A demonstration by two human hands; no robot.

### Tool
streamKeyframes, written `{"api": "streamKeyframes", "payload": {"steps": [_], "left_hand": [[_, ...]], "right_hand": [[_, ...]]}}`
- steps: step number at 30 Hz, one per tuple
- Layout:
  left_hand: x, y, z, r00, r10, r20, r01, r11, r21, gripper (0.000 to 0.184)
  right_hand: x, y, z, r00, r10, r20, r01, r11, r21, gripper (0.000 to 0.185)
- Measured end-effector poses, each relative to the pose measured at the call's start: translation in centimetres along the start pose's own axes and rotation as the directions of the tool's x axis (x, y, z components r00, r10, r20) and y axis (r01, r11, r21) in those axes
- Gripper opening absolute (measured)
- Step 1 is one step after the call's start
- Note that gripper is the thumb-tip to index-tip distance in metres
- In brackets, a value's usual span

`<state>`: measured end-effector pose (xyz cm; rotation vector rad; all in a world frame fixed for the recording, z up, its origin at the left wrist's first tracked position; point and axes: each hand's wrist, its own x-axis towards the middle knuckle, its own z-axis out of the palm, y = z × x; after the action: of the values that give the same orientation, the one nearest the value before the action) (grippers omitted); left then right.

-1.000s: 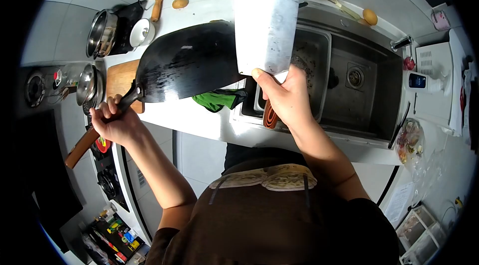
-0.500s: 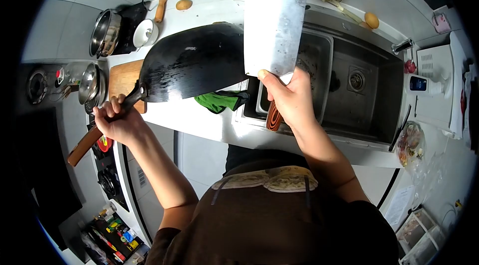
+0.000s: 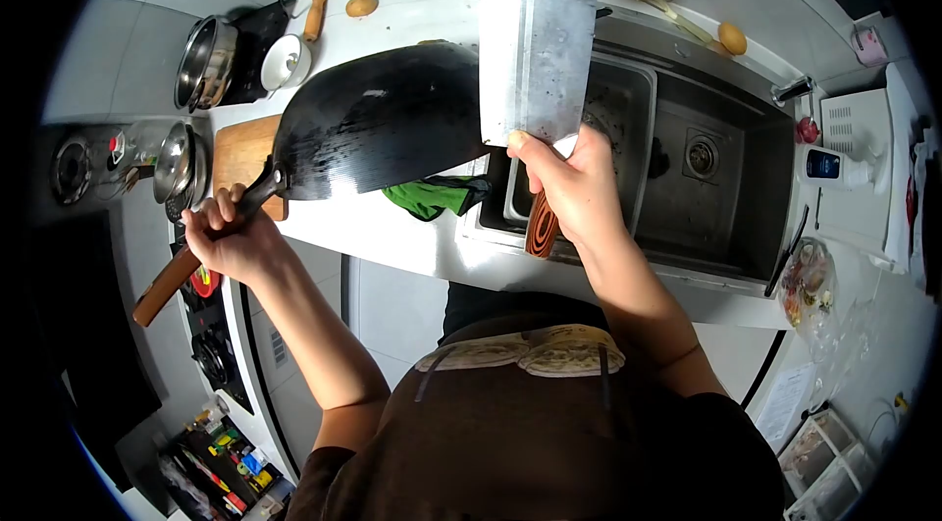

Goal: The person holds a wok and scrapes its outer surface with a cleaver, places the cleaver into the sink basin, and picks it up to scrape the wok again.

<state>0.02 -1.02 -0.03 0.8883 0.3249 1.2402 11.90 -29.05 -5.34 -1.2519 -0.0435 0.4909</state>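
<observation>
Fingers of the left hand are wrapped around the wooden handle of the wok, which I see tipped on its side, ahead and to the right of them, with the handle slanting back toward the near left. Right hand is clamped on the cleaver, thumb at the base of the blade; its long axis runs away from the body, handle end nearest. The blade covers the wok's right edge in my view, and that hand is the nearer one to the overlap; I can't tell whether they touch. Lower, behind both, I make out a green cloth, the cutting board and the sink; farthest is a white bowl. Against a second ago, the blade's far edge has come into view and a pale streak now runs down it; the wok's tilt looks unchanged.
</observation>
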Motion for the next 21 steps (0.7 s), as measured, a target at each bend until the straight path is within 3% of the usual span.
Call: {"api": "streamKeyframes", "payload": {"steps": [16, 18, 21], "left_hand": [[-0.02, 0.02, -0.05, 1.0, 0.002, 0.009, -0.002, 1.0, -0.004, 0.037], [-0.16, 0.01, -0.03, 1.0, 0.011, 0.026, -0.011, 1.0, 0.002, 0.037], [-0.4, 0.02, 0.48, 1.0, 0.008, -0.009, -0.008, 1.0, -0.007, 0.036]], "right_hand": [[-0.19, -0.17, 0.12, 1.0, 0.009, -0.008, -0.01, 0.997, -0.077, 0.013], [-0.53, -0.08, 0.53, 0.998, -0.057, 0.032, 0.059, 0.994, -0.093, 0.013], [-0.37, -0.2, 0.11, 0.999, -0.001, 0.04, 0.004, 0.997, -0.081, 0.013]]}}
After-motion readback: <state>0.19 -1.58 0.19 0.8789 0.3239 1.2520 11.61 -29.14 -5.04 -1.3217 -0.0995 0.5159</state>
